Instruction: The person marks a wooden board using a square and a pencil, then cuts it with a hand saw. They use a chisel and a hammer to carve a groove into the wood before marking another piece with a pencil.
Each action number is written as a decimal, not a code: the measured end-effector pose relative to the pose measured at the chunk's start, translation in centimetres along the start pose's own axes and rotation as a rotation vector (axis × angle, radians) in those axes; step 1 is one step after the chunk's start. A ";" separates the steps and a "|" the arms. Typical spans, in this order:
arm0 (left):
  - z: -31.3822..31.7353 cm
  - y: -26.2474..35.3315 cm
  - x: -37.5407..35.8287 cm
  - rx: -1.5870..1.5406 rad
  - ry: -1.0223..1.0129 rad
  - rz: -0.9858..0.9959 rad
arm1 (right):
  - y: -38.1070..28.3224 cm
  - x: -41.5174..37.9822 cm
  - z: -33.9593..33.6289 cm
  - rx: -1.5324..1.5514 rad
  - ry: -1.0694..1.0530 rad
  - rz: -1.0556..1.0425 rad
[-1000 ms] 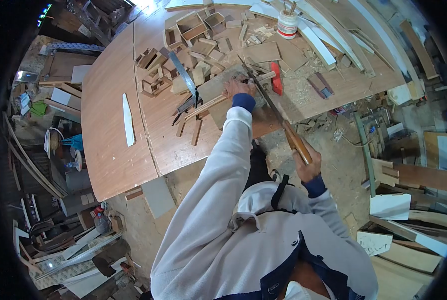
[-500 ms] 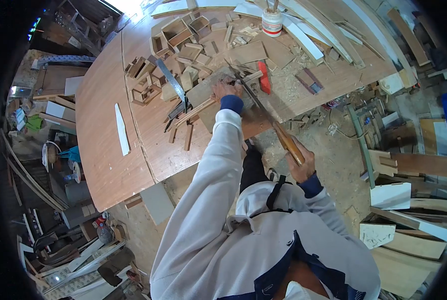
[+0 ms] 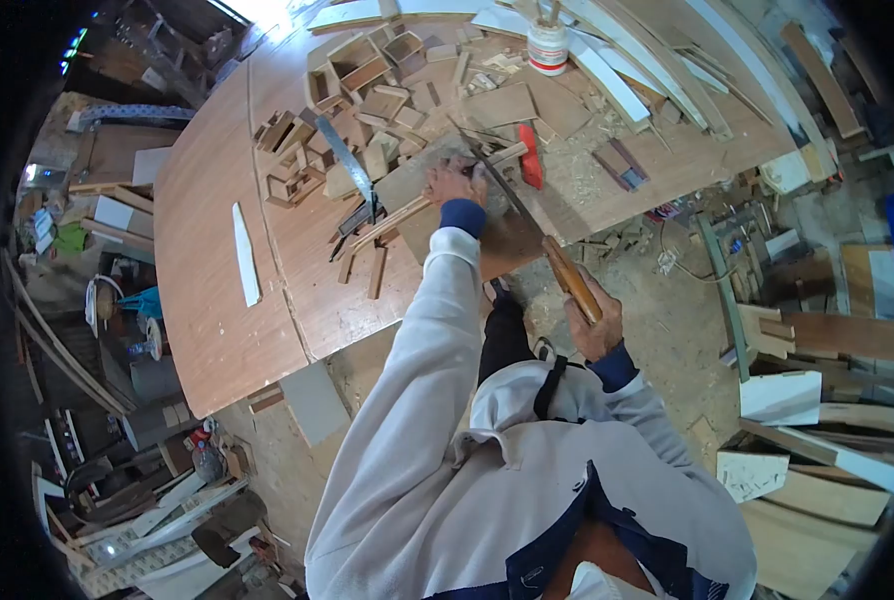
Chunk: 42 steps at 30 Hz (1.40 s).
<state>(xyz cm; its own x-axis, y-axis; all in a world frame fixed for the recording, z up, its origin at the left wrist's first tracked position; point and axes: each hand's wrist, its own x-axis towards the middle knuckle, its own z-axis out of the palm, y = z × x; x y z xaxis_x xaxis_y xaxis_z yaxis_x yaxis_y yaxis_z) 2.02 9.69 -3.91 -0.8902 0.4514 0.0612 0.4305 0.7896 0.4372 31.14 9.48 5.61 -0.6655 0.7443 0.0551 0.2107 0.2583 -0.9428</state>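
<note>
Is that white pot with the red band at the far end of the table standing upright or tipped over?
Upright. The white pot stands on its base among wood scraps, and something sticks up out of its top.

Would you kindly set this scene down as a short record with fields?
setting: cluttered wood workshop
left hand: presses a wood strip down on the table
right hand: grips the wooden handle of a saw
saw blade: runs up to the strip beside the left hand
nearby: red clamp, white jar, small wooden boxes, offcuts
floor: sawdust and scrap boards
</note>
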 end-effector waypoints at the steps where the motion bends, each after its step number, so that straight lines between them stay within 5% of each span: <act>1: 0.0 -0.1 -0.2 0.010 0.032 0.053 | 0.3 0.0 0.3 0.009 -0.013 -0.010; 2: 3.7 -2.0 0.2 0.032 0.197 0.104 | 1.1 -0.2 0.4 -0.008 0.016 -0.060; 5: 3.4 -2.3 -0.1 -0.054 0.236 0.195 | 1.3 -0.1 0.4 -0.024 0.034 -0.104; 8: 2.4 -1.6 -0.3 -0.024 0.173 0.174 | 0.8 -0.2 0.3 -0.072 -0.015 -0.020; 11: -0.1 -0.3 -0.9 -0.008 0.199 0.186 | 1.4 -0.6 0.0 -0.136 0.032 -0.167; 13: -1.2 0.3 -1.0 -0.032 -0.008 0.101 | 1.0 -2.0 -0.9 -0.055 -0.006 -0.043; 17: -0.5 -0.2 -0.8 0.011 -0.010 0.121 | 1.0 -3.7 -1.9 -0.064 0.008 -0.080; 19: -0.3 0.0 -1.0 -0.019 0.154 0.142 | 1.1 -4.4 -2.1 -0.117 0.013 -0.092; 29: -1.1 0.4 -1.2 0.013 0.023 0.124 | 0.9 -4.7 -1.6 -0.130 -0.005 0.006; 31: -0.8 0.5 -1.4 0.010 0.151 0.147 | 1.2 -4.6 -1.3 -0.168 0.036 -0.105; 42: -0.2 0.0 -1.3 -0.013 0.184 0.178 | 0.1 -4.8 -1.9 -0.088 0.014 -0.041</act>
<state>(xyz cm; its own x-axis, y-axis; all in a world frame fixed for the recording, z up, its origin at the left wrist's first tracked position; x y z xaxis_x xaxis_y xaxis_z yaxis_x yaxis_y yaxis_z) 3.15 9.06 -3.78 -0.8135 0.4982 0.3001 0.5816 0.6988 0.4164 35.74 7.13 5.86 -0.6649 0.7405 0.0980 0.2466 0.3414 -0.9070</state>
